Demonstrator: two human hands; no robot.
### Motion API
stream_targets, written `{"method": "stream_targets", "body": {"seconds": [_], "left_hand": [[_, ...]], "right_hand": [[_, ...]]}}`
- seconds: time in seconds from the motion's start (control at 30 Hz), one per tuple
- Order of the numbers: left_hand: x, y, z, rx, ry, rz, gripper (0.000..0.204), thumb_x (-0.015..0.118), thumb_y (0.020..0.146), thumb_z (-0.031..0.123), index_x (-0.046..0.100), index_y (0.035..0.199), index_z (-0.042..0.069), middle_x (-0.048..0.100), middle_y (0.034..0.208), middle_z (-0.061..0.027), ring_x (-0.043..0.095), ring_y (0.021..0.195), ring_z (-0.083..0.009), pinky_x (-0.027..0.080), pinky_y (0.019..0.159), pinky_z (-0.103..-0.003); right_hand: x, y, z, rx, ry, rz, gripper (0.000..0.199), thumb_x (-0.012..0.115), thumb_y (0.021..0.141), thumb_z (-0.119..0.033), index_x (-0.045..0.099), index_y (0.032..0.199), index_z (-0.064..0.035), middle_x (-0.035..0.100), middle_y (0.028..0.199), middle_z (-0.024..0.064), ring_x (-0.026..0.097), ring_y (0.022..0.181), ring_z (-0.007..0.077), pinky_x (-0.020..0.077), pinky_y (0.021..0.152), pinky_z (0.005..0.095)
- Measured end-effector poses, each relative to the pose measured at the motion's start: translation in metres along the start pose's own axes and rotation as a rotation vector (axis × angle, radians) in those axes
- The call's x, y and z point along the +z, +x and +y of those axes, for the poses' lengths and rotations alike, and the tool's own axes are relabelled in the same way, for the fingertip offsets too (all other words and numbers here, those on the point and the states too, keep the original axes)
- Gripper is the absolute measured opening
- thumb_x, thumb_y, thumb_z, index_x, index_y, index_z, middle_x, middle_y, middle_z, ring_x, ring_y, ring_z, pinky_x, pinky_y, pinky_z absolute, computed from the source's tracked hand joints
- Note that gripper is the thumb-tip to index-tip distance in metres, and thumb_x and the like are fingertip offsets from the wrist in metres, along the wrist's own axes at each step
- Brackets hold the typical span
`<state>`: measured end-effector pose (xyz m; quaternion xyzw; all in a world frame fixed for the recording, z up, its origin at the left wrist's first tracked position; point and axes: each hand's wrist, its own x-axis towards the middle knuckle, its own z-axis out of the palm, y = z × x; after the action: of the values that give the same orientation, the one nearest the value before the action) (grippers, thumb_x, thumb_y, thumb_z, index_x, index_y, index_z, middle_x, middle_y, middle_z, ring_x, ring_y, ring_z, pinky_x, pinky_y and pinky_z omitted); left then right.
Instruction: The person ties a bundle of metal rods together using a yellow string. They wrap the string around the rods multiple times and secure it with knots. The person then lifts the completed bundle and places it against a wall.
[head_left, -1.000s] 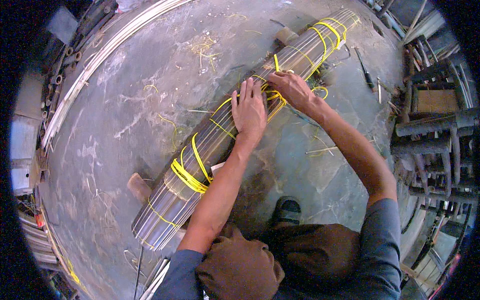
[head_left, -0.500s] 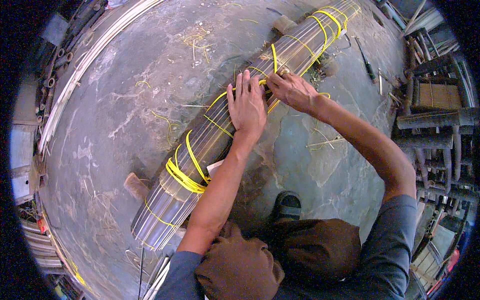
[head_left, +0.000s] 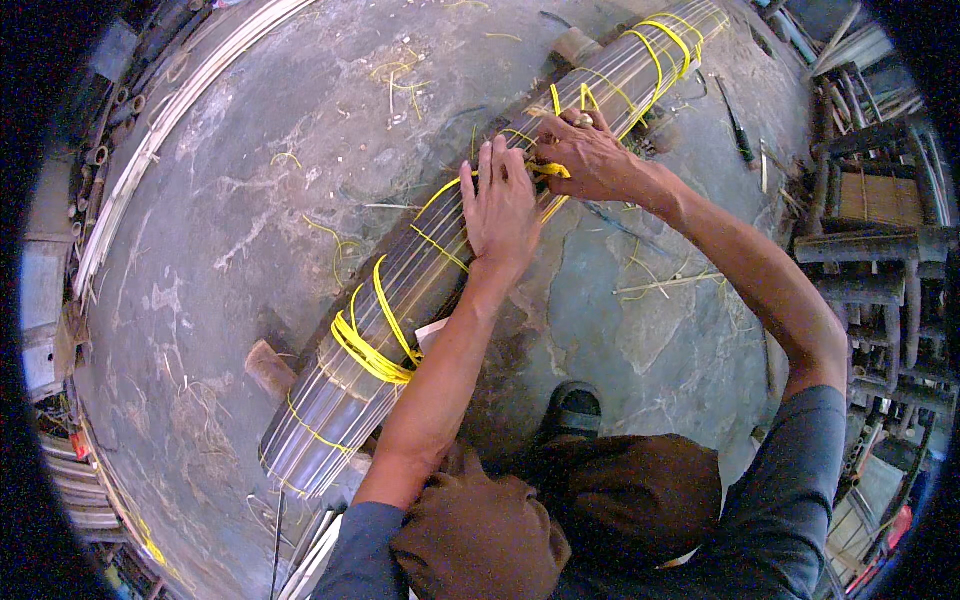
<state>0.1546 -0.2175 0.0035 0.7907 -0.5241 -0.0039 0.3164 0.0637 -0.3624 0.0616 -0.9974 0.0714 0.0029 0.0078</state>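
A long dark roll [head_left: 330, 395] covered with thin pale strips lies slantwise on the floor, bound in several places with yellow strap. Around its lower part, several turns of yellow strap [head_left: 368, 352] sit bunched, one loop standing up. My left hand [head_left: 500, 205] rests on the middle of the roll, fingers stretched out, palm down. Just right of it, my right hand [head_left: 595, 160] is closed round a yellow strap [head_left: 553, 170], its fingers bent over the roll. A loop of that strap shows above the knuckles; the fingertips are partly hidden.
Wooden blocks [head_left: 270, 367] show beside the roll. A dark-handled tool [head_left: 738, 130] lies at the right, near scattered strap scraps [head_left: 655, 280]. Long pale strips [head_left: 150, 150] run along the left. Racks of dark tubes [head_left: 870, 245] stand at the right. My sandalled foot [head_left: 577, 408] is close by.
My right hand has shifted slightly right and turned over, and a loop of yellow strap now stands above it. My left hand stays nearly in place on the roll.
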Motion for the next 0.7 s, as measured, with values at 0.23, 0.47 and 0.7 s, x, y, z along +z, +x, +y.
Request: {"method": "stream_targets", "body": {"seconds": [0.23,0.47,0.7], "left_hand": [[0.005,0.0,0.001,-0.018,0.082,0.021,0.029,0.05,0.09,0.014,0.045,0.118,0.008,0.041,0.144,-0.013,0.033,0.137,-0.0284,0.022,0.112,-0.049],[0.003,0.001,-0.003,-0.034,0.096,0.026,0.028,0.049,0.094,0.028,0.05,0.115,0.01,0.045,0.141,-0.0081,0.039,0.133,-0.0258,0.027,0.11,-0.048],[0.0,0.005,0.009,0.022,0.086,0.052,0.044,0.052,0.094,0.032,0.044,0.129,0.007,0.045,0.139,-0.0149,0.04,0.131,-0.0298,0.028,0.109,-0.049]], "right_hand": [[0.0,0.0,0.0,-0.156,-0.024,0.017,0.023,0.059,0.08,-0.009,0.062,0.102,-0.007,0.06,0.094,0.0078,0.062,0.09,0.0272,0.0511,0.079,0.0364],[-0.002,-0.037,-0.003,0.163,0.174,-0.002,0.017,0.055,0.084,-0.012,0.06,0.098,-0.0065,0.06,0.094,0.0116,0.061,0.091,0.0313,0.0516,0.079,0.0375],[0.01,-0.109,-0.004,0.49,0.274,-0.188,0.025,0.051,0.093,-0.022,0.056,0.108,-0.0021,0.062,0.094,0.0185,0.059,0.095,0.0368,0.05,0.08,0.0426]]}}
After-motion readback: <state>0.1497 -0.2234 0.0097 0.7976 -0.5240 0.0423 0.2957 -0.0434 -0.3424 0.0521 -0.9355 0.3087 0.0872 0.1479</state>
